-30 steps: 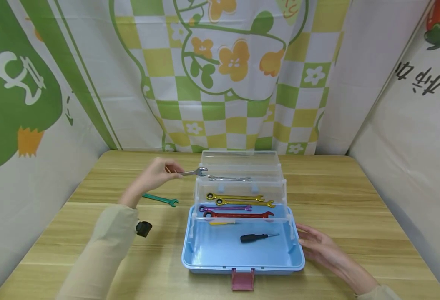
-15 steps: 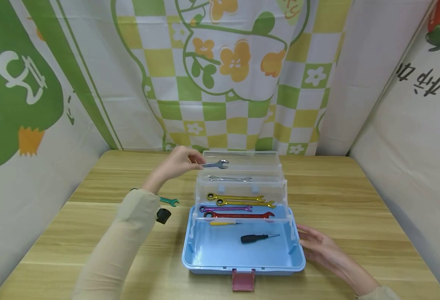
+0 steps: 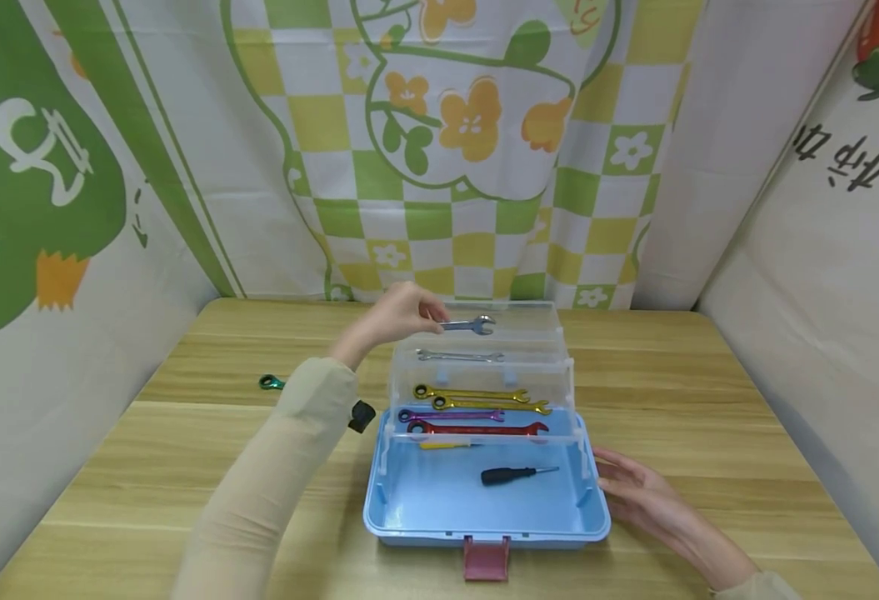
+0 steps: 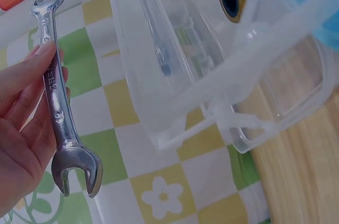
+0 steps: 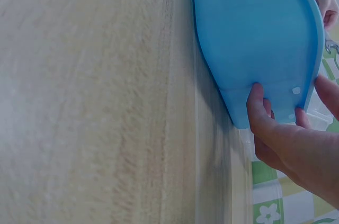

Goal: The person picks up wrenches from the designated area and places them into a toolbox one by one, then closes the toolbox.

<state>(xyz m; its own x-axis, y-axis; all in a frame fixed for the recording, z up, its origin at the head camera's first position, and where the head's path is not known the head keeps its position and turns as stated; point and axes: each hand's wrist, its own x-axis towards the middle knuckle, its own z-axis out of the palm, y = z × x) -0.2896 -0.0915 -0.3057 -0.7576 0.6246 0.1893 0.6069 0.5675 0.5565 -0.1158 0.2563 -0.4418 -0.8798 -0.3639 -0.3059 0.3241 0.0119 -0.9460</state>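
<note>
Wrench (image 4: 60,110): shiny metal, forked both ends, left hand (image 3: 405,312) pinching it.
Right hand (image 3: 641,493), fingers spread, touching smooth blue toolbox (image 3: 446,504); left sleeve (image 3: 259,492) partly hiding green wrench (image 3: 272,382).

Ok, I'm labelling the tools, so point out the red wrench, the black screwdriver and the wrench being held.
Red wrench (image 3: 478,431), head view: middle of its shaft.
Black screwdriver (image 3: 511,476), head view: on its handle.
Held wrench (image 4: 59,97), left wrist view: middle of its shaft.

A toolbox (image 3: 409,536) sits on a table (image 3: 679,400). In it, wrenches (image 3: 476,431) lie in trays (image 3: 551,375), behind a screwdriver (image 3: 506,476). Another wrench (image 3: 271,382) lies left of the toolbox.
</note>
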